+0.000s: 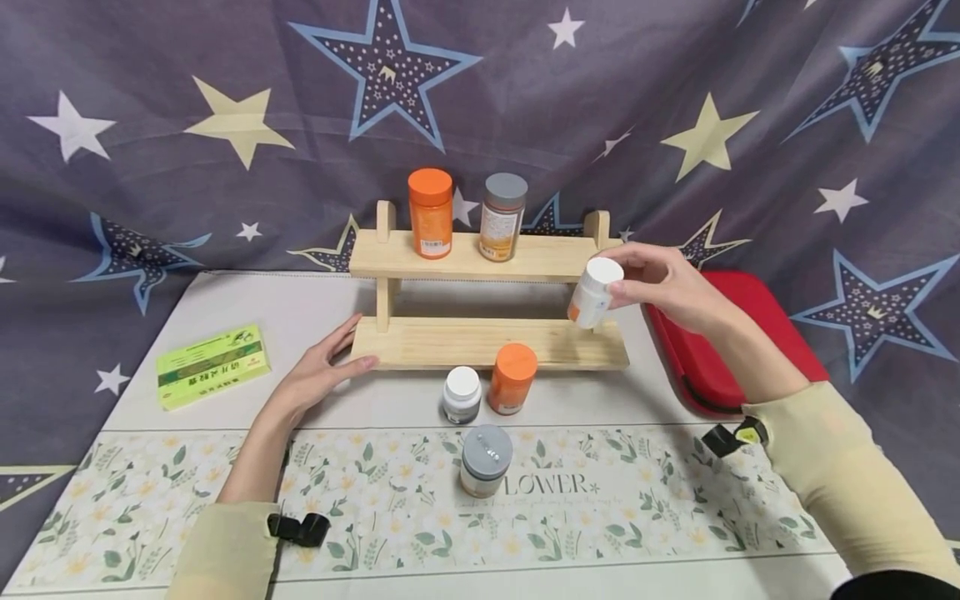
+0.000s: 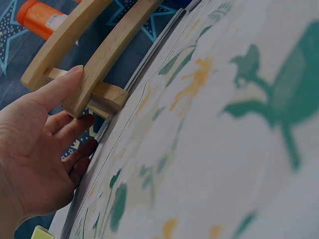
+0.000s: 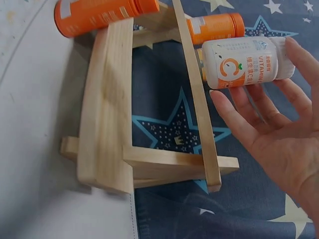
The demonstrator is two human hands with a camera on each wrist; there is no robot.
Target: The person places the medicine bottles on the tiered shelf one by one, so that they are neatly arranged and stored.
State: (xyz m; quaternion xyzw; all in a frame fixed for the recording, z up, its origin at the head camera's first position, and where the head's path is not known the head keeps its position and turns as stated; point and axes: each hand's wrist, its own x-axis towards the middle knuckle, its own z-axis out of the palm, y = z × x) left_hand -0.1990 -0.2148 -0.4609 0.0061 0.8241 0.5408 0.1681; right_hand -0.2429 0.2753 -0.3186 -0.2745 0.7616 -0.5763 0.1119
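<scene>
My right hand (image 1: 667, 279) pinches a white vitamin C bottle (image 1: 592, 296) between thumb and fingers, slightly tilted, over the right end of a two-tier wooden rack (image 1: 420, 346). Its orange label and white cap (image 3: 285, 58) show in the right wrist view. At the rack's left end, my left hand (image 1: 318, 375) grips the lower board (image 2: 89, 84), thumb on one side and fingers on the other. On the upper board stand an orange bottle (image 1: 431, 217) and a grey-capped bottle (image 1: 501, 221).
In front of the rack stand a small white-capped bottle (image 1: 461, 396), another orange bottle (image 1: 513, 379) and a grey-lidded jar (image 1: 486, 458). A green-yellow box (image 1: 213, 367) lies at left. On the right, a red case (image 1: 693, 367) lies under my right forearm. A starred curtain (image 1: 480, 100) hangs behind.
</scene>
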